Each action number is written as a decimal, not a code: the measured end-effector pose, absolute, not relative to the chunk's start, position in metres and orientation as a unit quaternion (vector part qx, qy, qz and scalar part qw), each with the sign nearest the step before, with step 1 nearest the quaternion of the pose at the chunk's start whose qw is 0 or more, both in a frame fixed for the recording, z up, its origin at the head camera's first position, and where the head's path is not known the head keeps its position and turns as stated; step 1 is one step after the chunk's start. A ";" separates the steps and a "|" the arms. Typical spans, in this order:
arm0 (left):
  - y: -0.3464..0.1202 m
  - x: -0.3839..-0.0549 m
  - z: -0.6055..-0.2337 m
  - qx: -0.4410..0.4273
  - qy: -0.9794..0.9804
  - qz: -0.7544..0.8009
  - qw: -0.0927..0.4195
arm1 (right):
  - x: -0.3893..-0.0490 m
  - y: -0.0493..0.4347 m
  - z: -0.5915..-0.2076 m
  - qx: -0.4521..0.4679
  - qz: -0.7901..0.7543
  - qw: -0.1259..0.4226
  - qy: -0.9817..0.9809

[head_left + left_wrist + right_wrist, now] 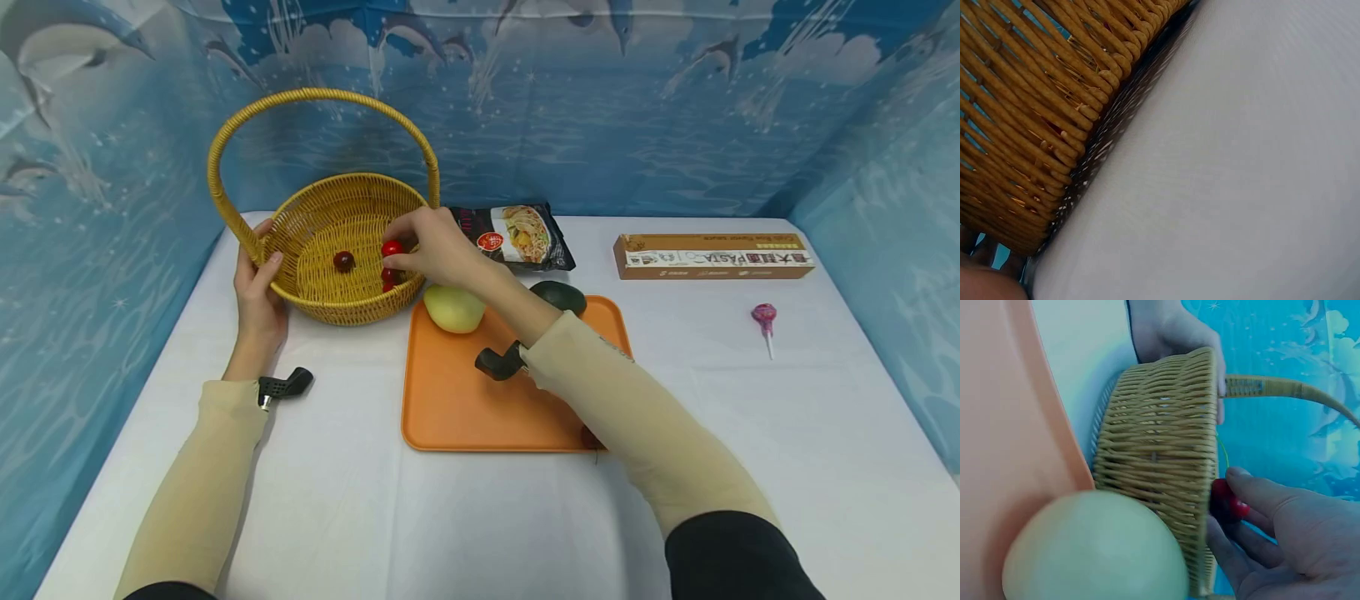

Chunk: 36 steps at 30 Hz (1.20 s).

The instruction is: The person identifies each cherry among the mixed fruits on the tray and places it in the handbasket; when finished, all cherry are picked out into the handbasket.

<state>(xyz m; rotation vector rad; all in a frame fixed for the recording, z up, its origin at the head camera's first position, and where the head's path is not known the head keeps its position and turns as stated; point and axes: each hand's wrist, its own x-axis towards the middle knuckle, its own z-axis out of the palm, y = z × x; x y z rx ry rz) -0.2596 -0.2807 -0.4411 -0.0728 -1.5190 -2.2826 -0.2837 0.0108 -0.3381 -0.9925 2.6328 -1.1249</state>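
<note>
The yellow wicker basket (322,310) stands at the back left, its tall handle arching over it. My left hand (257,287) grips its left side by the foot of the handle, thumb over the rim. A dark red cherry (343,262) lies on the basket's floor. At the basket's right rim my right hand (431,243) pinches red cherries (1229,500) between thumb and fingers, a thin green stem rising from them in the right wrist view. More dark red shows just below those fingers, partly hidden. In the left wrist view, woven wall (1041,106) fills the upper left.
Right of the basket lies an orange tray (457,400) bearing a pale yellow-green fruit (454,309), a dark green oval fruit (558,295) and a dark red cherry (591,437). Behind is a black noodle packet (525,236). Farther right are a brown pasta box (712,256) and a lollipop (764,314).
</note>
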 end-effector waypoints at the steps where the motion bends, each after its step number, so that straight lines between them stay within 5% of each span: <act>1: -0.281 -0.260 -0.441 -0.027 -0.542 -0.816 0.200 | -0.285 0.007 -0.340 -0.324 -0.372 0.058 0.868; 12: -0.280 -0.260 -0.440 -0.033 -0.543 -0.815 0.202 | -0.279 0.011 -0.344 -0.334 -0.394 0.069 0.854; 36: -0.280 -0.258 -0.440 -0.023 -0.537 -0.820 0.196 | -0.211 0.119 -0.328 -0.327 -0.449 0.054 0.830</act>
